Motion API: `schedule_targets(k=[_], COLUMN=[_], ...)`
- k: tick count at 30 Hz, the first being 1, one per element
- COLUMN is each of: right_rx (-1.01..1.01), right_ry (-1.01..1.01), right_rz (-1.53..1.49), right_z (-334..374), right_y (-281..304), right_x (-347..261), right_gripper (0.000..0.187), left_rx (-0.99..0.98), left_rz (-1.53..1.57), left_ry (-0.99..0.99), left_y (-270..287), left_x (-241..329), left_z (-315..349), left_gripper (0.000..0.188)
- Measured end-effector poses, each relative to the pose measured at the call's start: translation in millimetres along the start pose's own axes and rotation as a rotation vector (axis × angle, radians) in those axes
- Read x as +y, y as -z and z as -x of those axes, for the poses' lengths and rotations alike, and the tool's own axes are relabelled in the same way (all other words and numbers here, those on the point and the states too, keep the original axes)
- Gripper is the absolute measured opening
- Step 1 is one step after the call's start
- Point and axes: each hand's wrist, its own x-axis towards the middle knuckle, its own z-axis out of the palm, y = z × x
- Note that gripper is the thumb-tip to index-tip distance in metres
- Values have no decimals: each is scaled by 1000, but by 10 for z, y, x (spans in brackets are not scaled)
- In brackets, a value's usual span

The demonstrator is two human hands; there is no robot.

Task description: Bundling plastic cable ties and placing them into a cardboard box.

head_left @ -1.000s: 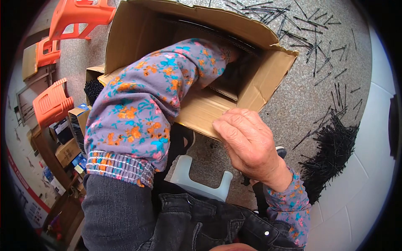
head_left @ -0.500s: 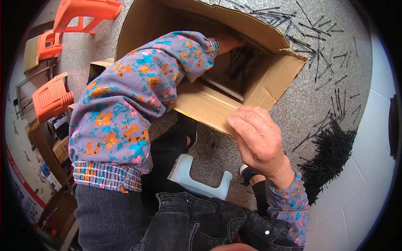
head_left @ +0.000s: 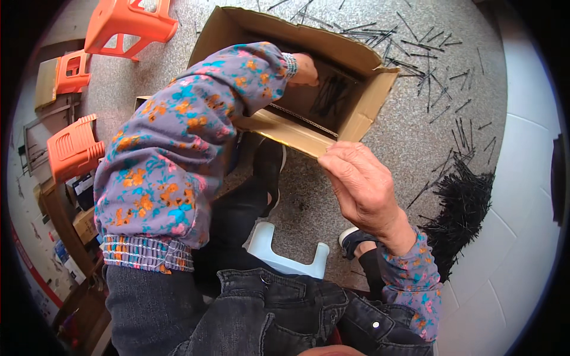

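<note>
An open cardboard box point(head_left: 297, 132) tilts on the floor in front of me, its mouth toward me. My right hand point(head_left: 362, 184) pinches the near flap's edge at its right corner, fingers pressed together. From the left, my left arm in a flowered sleeve reaches over the box. My left hand point(head_left: 305, 70) is inside its mouth, with the back of the hand showing. The fingers are hidden, so I cannot make out whether they hold anything. Thin black sticks point(head_left: 333, 95) lie bunched inside the box beside that hand.
More loose black sticks point(head_left: 428, 74) are scattered beyond and right of the box. A dense black heap point(head_left: 460, 210) lies at the right, against white tiles point(head_left: 493, 261). Orange plastic stools point(head_left: 122, 29) stand at the left. A pale blue plastic piece point(head_left: 291, 264) sits between my legs.
The box has shifted left and its mouth is angled a little differently. My left hand has come slightly back, showing more of itself. My right hand still grips the flap.
</note>
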Motion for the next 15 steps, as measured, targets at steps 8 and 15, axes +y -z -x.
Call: schedule_targets(k=[8,15], right_rx=[-447,-622], right_ry=[-92,-533], right_rz=[378,736], right_z=[496,1599], right_y=[721,1561], right_x=[-424,-1016], right_gripper=[17,18], left_rx=[603,1319], left_rz=[419,413], left_ry=[-360,-1739], left_y=[377,-32], left_x=[271,501], left_z=[1600,4345], left_gripper=[28,38])
